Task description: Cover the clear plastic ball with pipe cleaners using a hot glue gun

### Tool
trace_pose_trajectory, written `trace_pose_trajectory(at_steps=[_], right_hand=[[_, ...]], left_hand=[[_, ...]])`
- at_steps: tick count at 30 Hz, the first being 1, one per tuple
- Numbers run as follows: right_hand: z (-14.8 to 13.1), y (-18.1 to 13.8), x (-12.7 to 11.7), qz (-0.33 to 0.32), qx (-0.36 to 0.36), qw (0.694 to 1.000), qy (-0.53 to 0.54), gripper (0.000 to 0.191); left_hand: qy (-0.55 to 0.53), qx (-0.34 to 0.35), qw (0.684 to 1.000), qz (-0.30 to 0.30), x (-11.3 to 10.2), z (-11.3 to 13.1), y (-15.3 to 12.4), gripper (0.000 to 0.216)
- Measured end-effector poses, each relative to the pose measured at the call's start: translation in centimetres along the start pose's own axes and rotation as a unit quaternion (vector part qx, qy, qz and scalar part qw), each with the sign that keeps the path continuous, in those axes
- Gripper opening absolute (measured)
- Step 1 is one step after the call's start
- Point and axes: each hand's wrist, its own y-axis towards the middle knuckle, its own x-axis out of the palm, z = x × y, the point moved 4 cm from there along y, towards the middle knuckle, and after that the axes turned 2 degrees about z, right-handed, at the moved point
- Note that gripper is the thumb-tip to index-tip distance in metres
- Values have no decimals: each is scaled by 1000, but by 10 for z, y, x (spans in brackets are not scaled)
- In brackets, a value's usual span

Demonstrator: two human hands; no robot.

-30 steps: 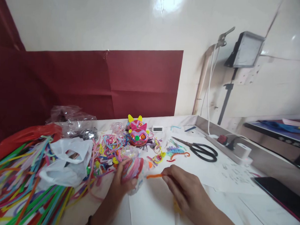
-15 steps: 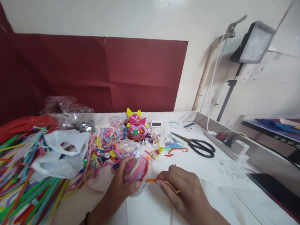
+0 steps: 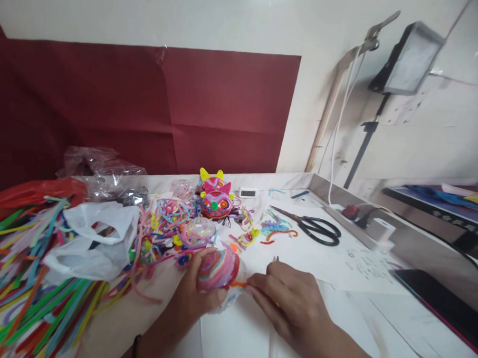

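My left hand (image 3: 194,293) is closed round a ball (image 3: 218,270) wrapped in curved pink, red, blue and orange fuzzy strips, with a clear part showing at its lower right. Between the thumb and fingers of my right hand (image 3: 293,295) is an orange pipe cleaner (image 3: 238,284), its free end at the ball's right edge. A thin tool with a pointed metal tip (image 3: 275,258) also shows at my right hand; its kind is unclear. Beyond the ball sit finished-looking decorated balls (image 3: 216,204) with yellow and pink ears and button-like eyes.
Black-handled scissors (image 3: 318,230) lie right of centre, near an orange curl (image 3: 282,233). Loose pipe cleaners (image 3: 58,319) and a white plastic bag (image 3: 96,262) cover the left. A phone (image 3: 435,303) and a power strip (image 3: 373,243) are at right; a small digital clock (image 3: 248,193) stands behind.
My right hand has moved slightly left, bringing the orange pipe cleaner's end against the ball's edge. My left hand still grips the ball. The camera view has shifted a little.
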Motion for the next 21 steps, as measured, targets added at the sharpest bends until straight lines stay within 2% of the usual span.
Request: trace_pose_trajectory(at_steps=[6,21], right_hand=[[-1,-1,0,-22,-8,1000,-18,23],[-2,-2,1,-11,-17,1000,-14,22]], left_hand=[[18,11,1000,0,-1,1,1,58],[19,-4,1000,-23,-2,-2,1,58]])
